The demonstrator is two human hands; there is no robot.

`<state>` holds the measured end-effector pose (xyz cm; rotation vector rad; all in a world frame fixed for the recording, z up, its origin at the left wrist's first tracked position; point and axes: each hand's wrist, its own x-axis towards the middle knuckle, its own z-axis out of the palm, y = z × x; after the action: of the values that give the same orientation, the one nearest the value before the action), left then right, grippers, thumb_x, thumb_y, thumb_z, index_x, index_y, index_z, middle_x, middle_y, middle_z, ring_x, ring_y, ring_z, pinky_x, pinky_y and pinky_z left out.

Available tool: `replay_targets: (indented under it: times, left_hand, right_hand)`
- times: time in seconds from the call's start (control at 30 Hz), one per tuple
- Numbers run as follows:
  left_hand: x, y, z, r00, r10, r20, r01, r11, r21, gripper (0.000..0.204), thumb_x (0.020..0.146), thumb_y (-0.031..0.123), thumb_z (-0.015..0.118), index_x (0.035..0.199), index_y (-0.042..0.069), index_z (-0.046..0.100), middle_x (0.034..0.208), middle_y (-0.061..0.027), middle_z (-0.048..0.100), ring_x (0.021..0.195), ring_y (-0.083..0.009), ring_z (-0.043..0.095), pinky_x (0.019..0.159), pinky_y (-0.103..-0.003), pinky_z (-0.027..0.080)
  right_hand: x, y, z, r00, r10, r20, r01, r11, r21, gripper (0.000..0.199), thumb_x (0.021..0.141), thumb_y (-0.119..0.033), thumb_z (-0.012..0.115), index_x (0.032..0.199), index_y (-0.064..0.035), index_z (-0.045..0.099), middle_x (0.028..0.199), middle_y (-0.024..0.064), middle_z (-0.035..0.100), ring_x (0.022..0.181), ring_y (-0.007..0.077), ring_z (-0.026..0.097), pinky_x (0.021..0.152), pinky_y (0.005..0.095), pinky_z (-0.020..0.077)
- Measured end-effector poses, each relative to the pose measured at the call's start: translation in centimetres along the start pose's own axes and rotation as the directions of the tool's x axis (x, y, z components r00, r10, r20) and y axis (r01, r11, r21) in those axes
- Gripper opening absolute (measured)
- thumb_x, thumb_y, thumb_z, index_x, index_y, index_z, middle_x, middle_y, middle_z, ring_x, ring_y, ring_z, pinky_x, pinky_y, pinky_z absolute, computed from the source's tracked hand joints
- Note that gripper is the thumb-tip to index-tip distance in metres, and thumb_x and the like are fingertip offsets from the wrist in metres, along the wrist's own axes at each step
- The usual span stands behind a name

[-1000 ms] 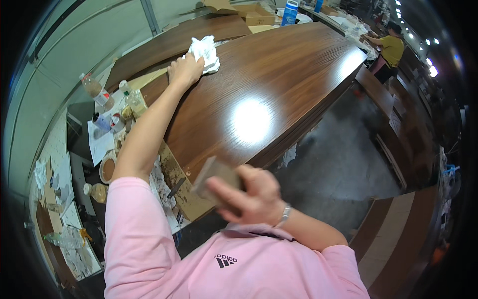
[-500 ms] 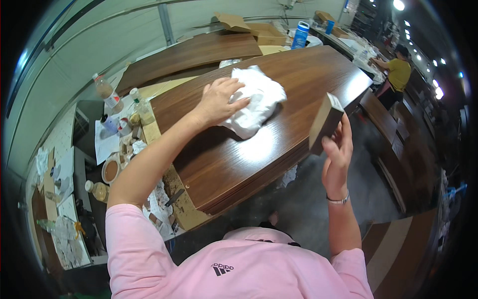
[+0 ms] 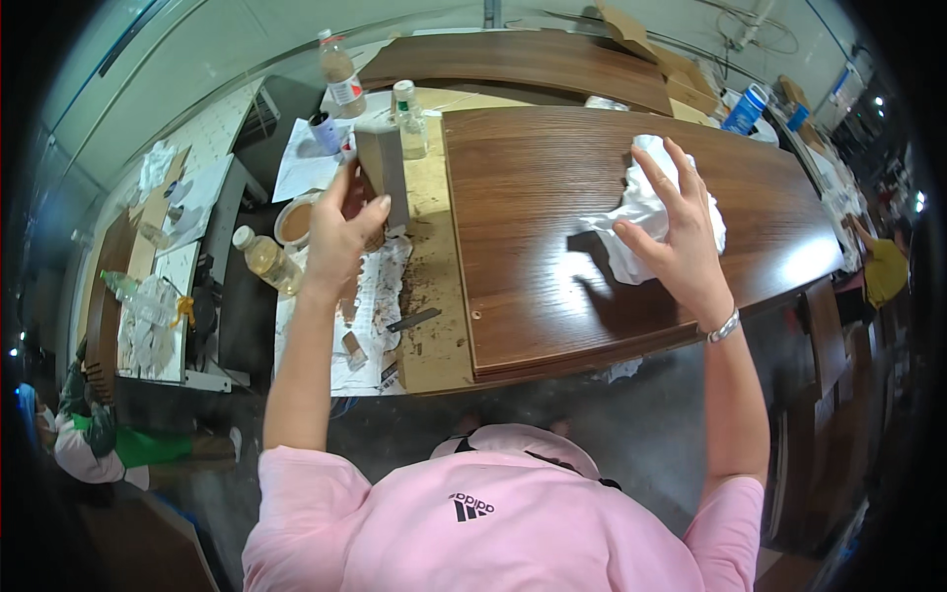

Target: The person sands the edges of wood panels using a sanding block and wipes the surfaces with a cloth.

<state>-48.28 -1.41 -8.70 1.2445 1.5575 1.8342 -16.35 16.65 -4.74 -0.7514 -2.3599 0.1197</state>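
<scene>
My left hand (image 3: 338, 229) is at the littered left side of the bench. Its thumb and fingers are around a rectangular block (image 3: 383, 176), grey-brown with a darker side, standing on end; part of the block is hidden. On the right, my right hand (image 3: 683, 237) is over a crumpled white cloth (image 3: 631, 227), fingers spread, touching or just above it; I cannot tell which. The cloth lies on a glossy dark-brown wooden panel (image 3: 543, 207), which rests on other panels.
Around my left hand are a cup of brown liquid (image 3: 295, 223), a clear bottle (image 3: 411, 120), a bottle of yellowish liquid (image 3: 266, 259) and a dark flat blade (image 3: 414, 320). Another panel (image 3: 523, 61) lies behind. A blue bottle (image 3: 746, 109) stands far right. Co-workers are at both sides.
The block has passed from my right hand to my left, which has left the cloth and moved to the bench's left side. My right hand has come over the cloth. The view has turned left.
</scene>
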Motion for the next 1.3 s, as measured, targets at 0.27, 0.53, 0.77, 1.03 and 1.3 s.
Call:
replay_targets:
  times: [0.27, 0.53, 0.77, 1.03, 1.3]
  left_hand:
    - [-4.4, -16.7, -1.8, 0.973, -0.162, -0.167, 0.233, 0.68, 0.696, 0.053, 0.082, 0.034, 0.072, 0.119, -0.003, 0.061, 0.109, -0.0237, 0.068, 0.101, -0.039, 0.065, 0.087, -0.043, 0.051]
    - [-14.5, -10.7, -8.0, 0.822, -0.374, -0.429, 0.519, 0.184, 0.835, 0.039, 0.08, 0.041, 0.071, 0.094, 0.004, 0.07, 0.091, -0.0125, 0.072, 0.085, -0.0315, 0.07, 0.073, -0.043, 0.053]
    - [-17.6, -12.5, -7.4, 0.762, -0.381, -0.523, 0.598, 0.105, 0.795, 0.037, 0.077, 0.039, 0.071, 0.089, 0.004, 0.07, 0.086, -0.0166, 0.071, 0.081, -0.0349, 0.069, 0.072, -0.046, 0.053]
    - [-16.3, -17.1, -11.0, 0.775, -0.29, -0.562, 0.556, 0.736, 0.386, 0.03, 0.076, 0.007, 0.073, 0.098, 0.002, 0.054, 0.08, -0.0152, 0.066, 0.074, -0.0285, 0.066, 0.068, -0.039, 0.05]
    - [-14.2, -17.9, -10.2, 0.83, -0.173, -0.53, 0.489, 0.683, 0.543, 0.02, 0.079, 0.004, 0.072, 0.097, 0.005, 0.061, 0.085, -0.0108, 0.065, 0.072, -0.029, 0.063, 0.068, -0.04, 0.049]
  right_hand:
    - [1.0, 1.1, 4.5, 0.989, 0.036, 0.144, -0.005, 0.978, -0.206, 0.045, 0.087, -0.038, 0.064, 0.124, -0.0125, 0.067, 0.133, 0.0151, 0.059, 0.125, 0.033, 0.052, 0.104, 0.0461, 0.0377]
    - [1.1, 1.1, 4.4, 0.98, 0.096, 0.173, -0.058, 0.975, -0.216, 0.042, 0.089, -0.036, 0.064, 0.124, -0.0135, 0.067, 0.135, 0.0126, 0.058, 0.125, 0.0321, 0.052, 0.104, 0.0459, 0.0395]
    - [1.0, 1.4, 4.6, 0.985, 0.07, 0.159, -0.039, 0.981, -0.193, 0.045, 0.089, -0.036, 0.063, 0.127, -0.012, 0.064, 0.134, 0.0124, 0.059, 0.124, 0.0322, 0.052, 0.104, 0.0441, 0.0396]
    - [0.9, 1.3, 4.5, 0.987, 0.067, 0.148, -0.036, 0.978, -0.203, 0.046, 0.089, -0.036, 0.063, 0.125, -0.0086, 0.064, 0.134, 0.0108, 0.059, 0.124, 0.0302, 0.053, 0.105, 0.0439, 0.0384]
    - [0.7, 1.5, 4.5, 0.986, 0.089, 0.139, -0.059, 0.976, -0.208, 0.043, 0.089, -0.037, 0.063, 0.121, -0.0083, 0.066, 0.133, 0.0099, 0.06, 0.124, 0.0297, 0.053, 0.104, 0.0439, 0.0385]
